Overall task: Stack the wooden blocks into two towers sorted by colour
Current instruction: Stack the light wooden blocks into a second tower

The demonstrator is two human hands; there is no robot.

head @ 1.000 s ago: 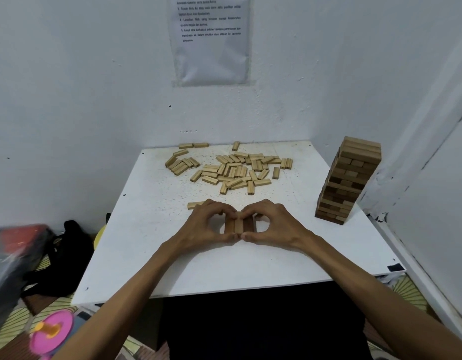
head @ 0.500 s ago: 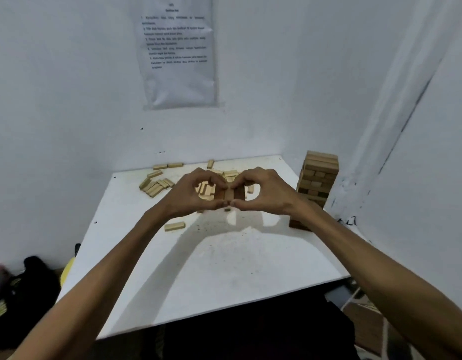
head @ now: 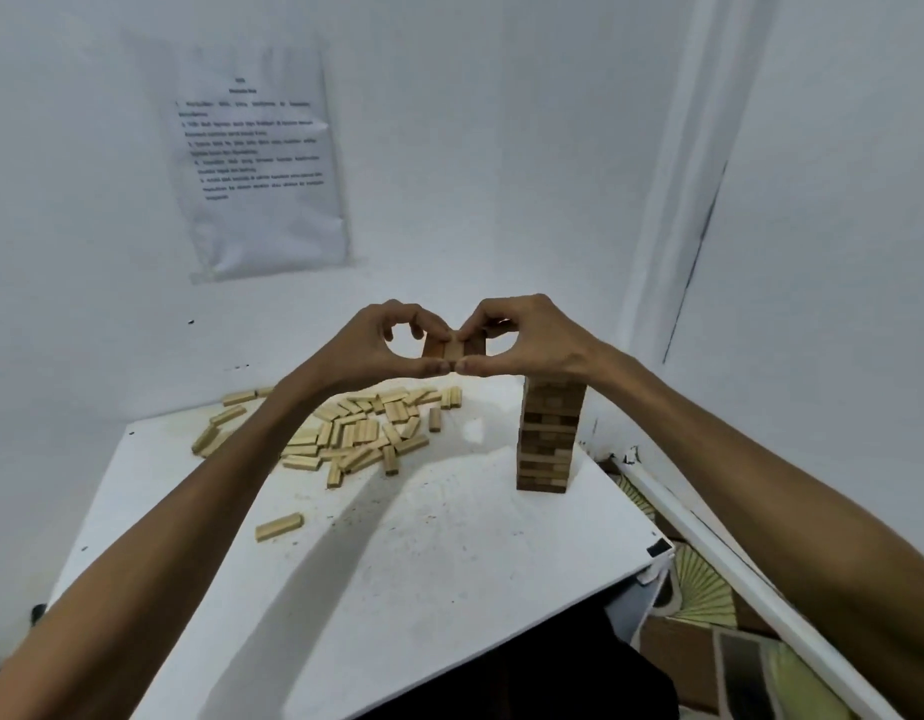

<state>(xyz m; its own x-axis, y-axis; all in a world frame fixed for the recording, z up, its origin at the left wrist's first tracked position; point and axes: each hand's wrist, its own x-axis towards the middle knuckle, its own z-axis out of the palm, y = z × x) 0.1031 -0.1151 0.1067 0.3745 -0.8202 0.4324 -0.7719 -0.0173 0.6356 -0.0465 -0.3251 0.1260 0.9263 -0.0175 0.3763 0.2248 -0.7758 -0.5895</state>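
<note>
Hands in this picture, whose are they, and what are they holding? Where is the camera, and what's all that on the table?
They belong to a person; there is no machine here. The camera sits on the person's head and looks down, so you see both arms reaching forward. The left hand and the right hand together pinch a small row of brown blocks, held up in the air above the white table. On the table stands a brown tower, just under the right wrist. To its left lies a pile of pale blocks, with one pale block lying apart, nearer to you. A printed sheet hangs on the wall; its words are too blurry to read.
</note>
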